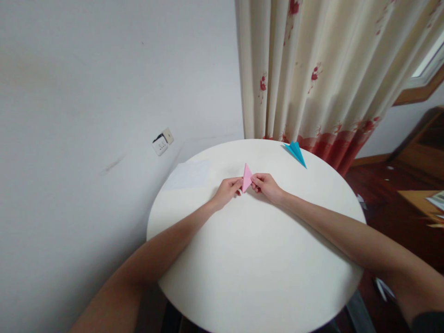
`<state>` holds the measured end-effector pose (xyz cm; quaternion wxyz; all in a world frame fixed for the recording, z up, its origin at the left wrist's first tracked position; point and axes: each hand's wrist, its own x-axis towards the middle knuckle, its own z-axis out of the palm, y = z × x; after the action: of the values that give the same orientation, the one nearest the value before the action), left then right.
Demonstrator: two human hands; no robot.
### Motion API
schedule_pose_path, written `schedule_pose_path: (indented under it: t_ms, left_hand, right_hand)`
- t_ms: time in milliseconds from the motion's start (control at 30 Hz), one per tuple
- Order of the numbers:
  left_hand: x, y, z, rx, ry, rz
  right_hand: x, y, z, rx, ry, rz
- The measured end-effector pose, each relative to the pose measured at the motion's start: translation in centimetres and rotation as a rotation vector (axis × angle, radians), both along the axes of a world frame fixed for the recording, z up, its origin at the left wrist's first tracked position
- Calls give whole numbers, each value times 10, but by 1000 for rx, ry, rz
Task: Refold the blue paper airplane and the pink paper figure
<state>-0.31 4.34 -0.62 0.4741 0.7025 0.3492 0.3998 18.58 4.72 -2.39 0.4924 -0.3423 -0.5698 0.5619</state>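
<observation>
A small piece of folded pink paper [247, 177], pointed at its upper end, is held between my two hands a little above the white table. My left hand [227, 189] pinches its left edge between thumb and fingers. On the other side, my right hand [265, 186] grips the right edge with its fingers curled in. Both hands are closed, and parts of the paper are hidden behind the fingertips. Beyond my right hand, a blue paper plane [295, 153] lies near the table's far right edge.
The round white table [256, 259] stands close to a white wall with a socket [160, 144]. White paper sheets [187, 175] lie at its far left. A floral curtain [312, 69] hangs behind it. Wooden furniture [419, 199] stands on the right.
</observation>
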Motion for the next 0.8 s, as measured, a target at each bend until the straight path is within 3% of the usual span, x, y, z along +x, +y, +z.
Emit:
schedule_pose_path:
  t_ms: [200, 367, 500, 633, 800]
  left_hand:
    - [2, -2, 2, 40, 36, 17]
    - [3, -6, -1, 82, 89, 134]
    - [0, -5, -3, 133, 87, 237]
    - [-1, -4, 0, 162, 60, 207]
    - [2, -4, 2, 181, 28, 149]
  right_hand:
    - [0, 1, -1, 33, 6, 5]
    - [-5, 0, 1, 126, -105, -53]
    - [-8, -4, 4, 94, -87, -84]
    - [-5, -6, 8, 56, -99, -46]
    - [-3, -2, 6, 51, -149, -135]
